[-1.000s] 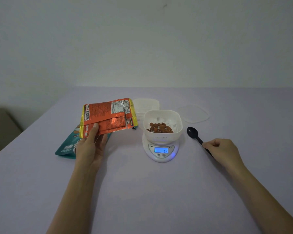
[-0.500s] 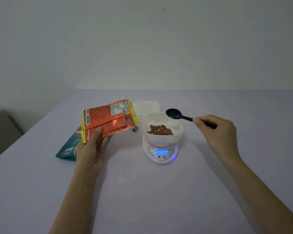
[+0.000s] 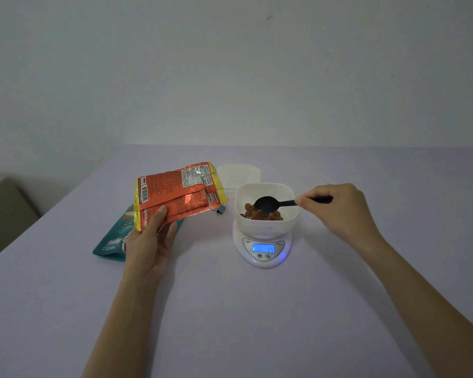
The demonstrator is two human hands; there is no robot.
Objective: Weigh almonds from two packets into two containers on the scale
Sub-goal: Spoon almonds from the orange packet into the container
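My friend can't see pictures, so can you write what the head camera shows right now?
The right hand holds a black spoon inside a white bowl of almonds on a lit scale. The left hand holds up an orange packet above a teal packet on the table.

I see almonds point(image 3: 250, 213) in container point(image 3: 265, 187) on scale point(image 3: 262, 259), spoon point(image 3: 266, 204) above; held packet point(image 3: 175, 193) over lying packet point(image 3: 112, 239) 9 o'clock; spare container point(image 3: 238, 175) 11.
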